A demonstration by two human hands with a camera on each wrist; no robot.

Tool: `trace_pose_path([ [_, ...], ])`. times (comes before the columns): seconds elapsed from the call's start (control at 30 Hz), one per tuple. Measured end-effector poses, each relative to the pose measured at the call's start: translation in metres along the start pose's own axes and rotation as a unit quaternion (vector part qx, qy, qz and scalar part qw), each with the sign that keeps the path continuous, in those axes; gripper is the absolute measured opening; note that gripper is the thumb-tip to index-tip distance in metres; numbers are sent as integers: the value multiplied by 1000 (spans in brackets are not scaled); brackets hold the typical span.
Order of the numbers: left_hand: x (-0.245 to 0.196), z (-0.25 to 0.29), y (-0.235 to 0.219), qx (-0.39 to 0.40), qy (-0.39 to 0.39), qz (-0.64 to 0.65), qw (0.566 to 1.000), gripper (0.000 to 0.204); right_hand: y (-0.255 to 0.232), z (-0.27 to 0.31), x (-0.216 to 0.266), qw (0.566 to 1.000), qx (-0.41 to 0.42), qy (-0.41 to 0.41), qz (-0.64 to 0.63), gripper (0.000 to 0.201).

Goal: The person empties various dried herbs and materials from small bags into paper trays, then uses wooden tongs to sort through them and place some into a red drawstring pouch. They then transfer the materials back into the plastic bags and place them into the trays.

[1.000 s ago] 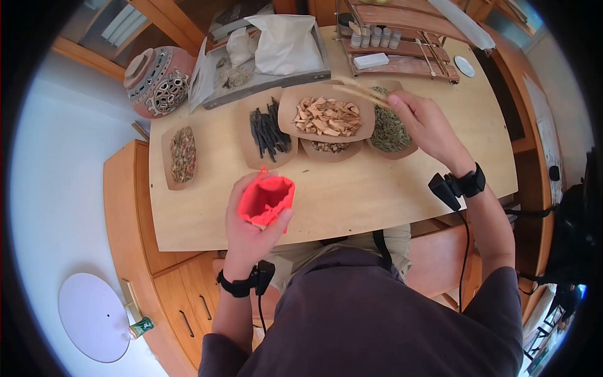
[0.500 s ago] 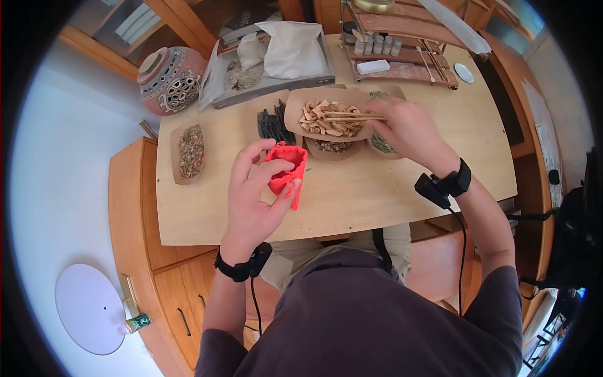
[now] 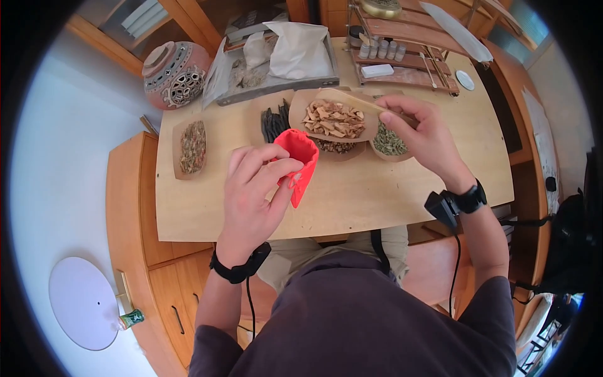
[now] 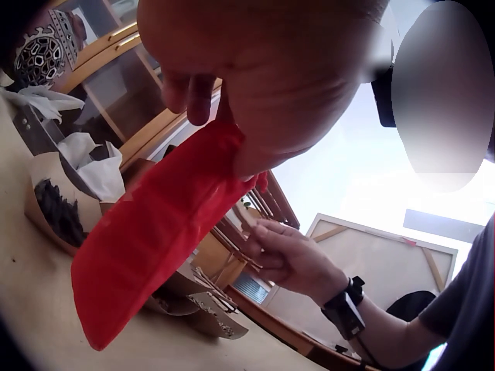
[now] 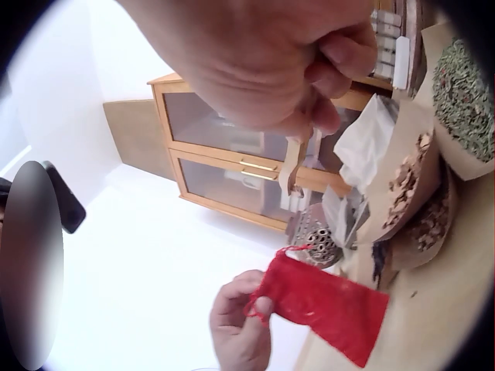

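My left hand (image 3: 250, 198) pinches the rim of a red drawstring pouch (image 3: 305, 179) between thumb and fingers, its mouth facing up above the table. In the right wrist view the cord hangs at the top of the pouch (image 5: 325, 297). My right hand (image 3: 430, 135) holds wooden tongs (image 5: 292, 164), their tips pointing left over a paper tray (image 3: 297, 122) of pale tan dried slices (image 3: 333, 118). A small brownish piece shows at the tong tips in the right wrist view. This tray rests partly over another tray of small brown bits (image 3: 336, 146).
Dark dried sticks (image 3: 274, 122) lie in a tray behind the pouch, green dried herb (image 3: 389, 141) in one at right. A tray of mixed dried flowers (image 3: 193, 147) sits far left. Behind are a pierced pot (image 3: 179, 78), a grey box (image 3: 276, 93) with white bags, and a wooden rack (image 3: 408, 47).
My left hand shifted its grip to the pouch's rim and brought it right, nearer the trays. The tongs dipped into the tan slices, then lifted and moved back above the tray.
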State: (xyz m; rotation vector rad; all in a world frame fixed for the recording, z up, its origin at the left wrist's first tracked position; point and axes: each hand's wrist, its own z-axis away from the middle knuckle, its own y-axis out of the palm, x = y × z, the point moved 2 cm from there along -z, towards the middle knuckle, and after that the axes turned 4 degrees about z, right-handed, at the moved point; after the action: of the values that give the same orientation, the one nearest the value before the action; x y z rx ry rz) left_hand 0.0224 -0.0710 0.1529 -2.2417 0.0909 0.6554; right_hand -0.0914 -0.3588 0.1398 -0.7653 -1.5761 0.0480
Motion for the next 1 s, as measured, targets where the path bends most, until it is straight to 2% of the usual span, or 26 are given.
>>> trace_pose_path([
  [0.1, 4, 3, 9, -15, -14, 54, 998, 28, -2, 14, 38, 996, 82, 30, 17, 26],
  [0.2, 4, 10, 13, -14, -34, 79, 996, 29, 10, 25, 50, 995, 77, -60, 28, 25],
  [0.33, 4, 18, 14, -26, -56, 91, 994, 28, 19, 28, 56, 990, 105, -68, 70, 23],
  [0.43, 3, 22, 13, -29, -53, 78, 995, 28, 19, 26, 48, 985, 81, -126, 81, 25],
  [0.53, 6, 29, 14, -33, -59, 77, 995, 28, 9, 19, 41, 992, 41, -66, 103, 28],
  [0.67, 7, 32, 12, -35, -71, 85, 993, 27, -6, 6, 18, 961, 24, -62, 269, 27],
  [1.0, 4, 37, 10, -43, -91, 80, 992, 26, -12, 11, 13, 936, 71, -75, 335, 22],
])
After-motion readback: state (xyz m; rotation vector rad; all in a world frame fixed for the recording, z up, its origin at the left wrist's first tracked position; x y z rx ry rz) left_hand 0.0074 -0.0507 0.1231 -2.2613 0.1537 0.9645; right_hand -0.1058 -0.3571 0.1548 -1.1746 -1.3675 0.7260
